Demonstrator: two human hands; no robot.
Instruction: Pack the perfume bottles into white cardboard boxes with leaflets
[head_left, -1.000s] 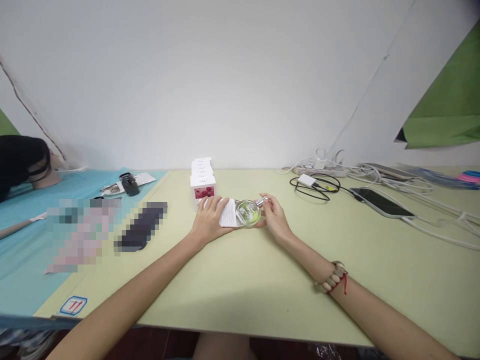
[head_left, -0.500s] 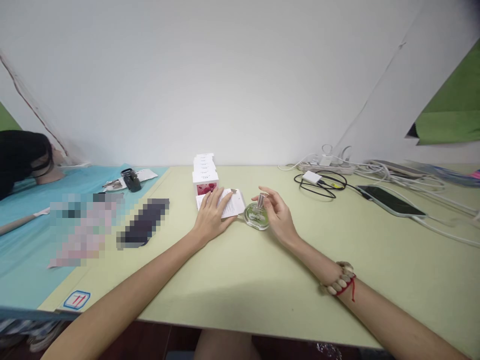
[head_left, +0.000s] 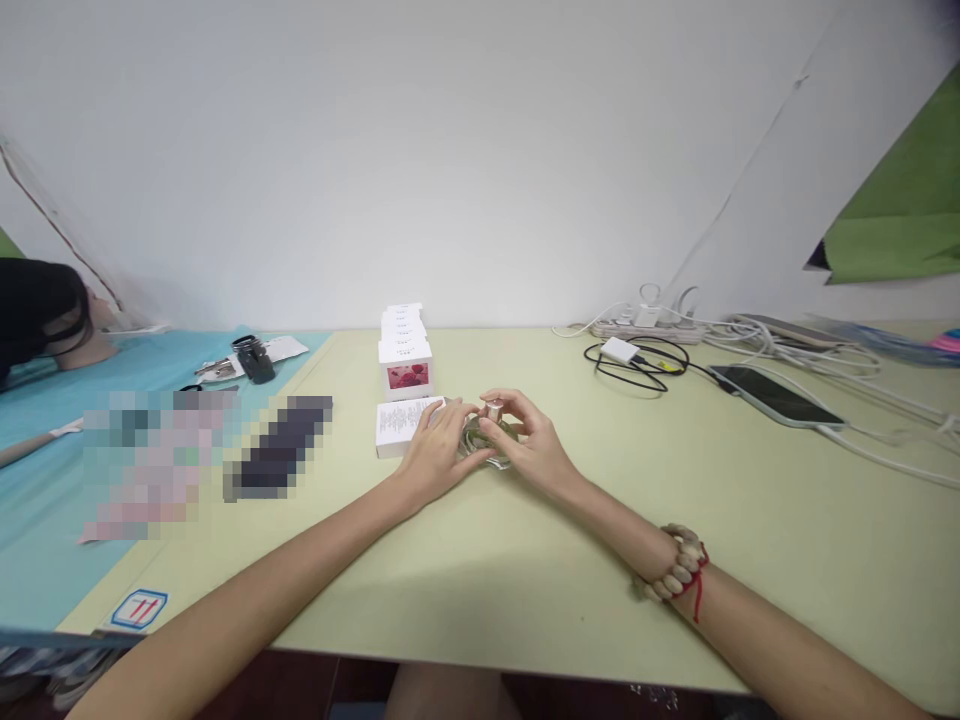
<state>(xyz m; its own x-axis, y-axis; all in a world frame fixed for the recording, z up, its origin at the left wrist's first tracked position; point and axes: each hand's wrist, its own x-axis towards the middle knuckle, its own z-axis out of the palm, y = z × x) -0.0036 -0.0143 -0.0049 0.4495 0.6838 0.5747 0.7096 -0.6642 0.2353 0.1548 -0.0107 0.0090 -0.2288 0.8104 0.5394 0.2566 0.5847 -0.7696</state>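
A round glass perfume bottle (head_left: 484, 438) with greenish liquid and a silvery cap sits on the table between my hands, partly covered by fingers. My right hand (head_left: 529, 445) pinches it around the cap with thumb and forefinger. From the other side, my left hand (head_left: 442, 445) curls thumb and fingers about the bottle's left edge. Just left of those fingers lies a white carton (head_left: 396, 424) with fine printed text, its right part hidden by my left hand. Behind it stands a row of several white boxes (head_left: 406, 352), the front one showing a red floral picture.
A dark jar (head_left: 255, 360) and packets lie on the blue cloth (head_left: 45, 530) at left, near another person's head (head_left: 45, 310). Blurred items lie closer. To the right are a white charger (head_left: 621, 350) with black cable, a phone (head_left: 778, 396), white cords and a power strip (head_left: 649, 330).
My left hand has left the top of the white carton and moved right onto the bottle. My right hand has brought the bottle slightly left. The carton now shows flat beside the hand.
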